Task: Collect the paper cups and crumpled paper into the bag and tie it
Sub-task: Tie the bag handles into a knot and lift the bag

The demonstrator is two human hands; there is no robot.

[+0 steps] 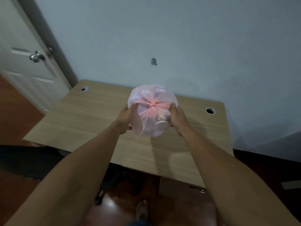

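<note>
bag point(152, 110) knotted, left hand point(126, 117) and right hand point(177, 117) cupping it.

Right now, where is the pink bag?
In the head view the pink bag, knotted on top, sits mid-frame over the wooden desk, held between the left hand and right hand.

The tied bag point(152, 110) sits on the table point(91, 118), between both hands.

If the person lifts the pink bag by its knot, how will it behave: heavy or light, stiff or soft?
The pink bag is probably light: through the thin film only a paper cup and pale paper show. It likely stays soft and crinkly, sagging under the knot. Its rounded shape may roll on the table.
</note>
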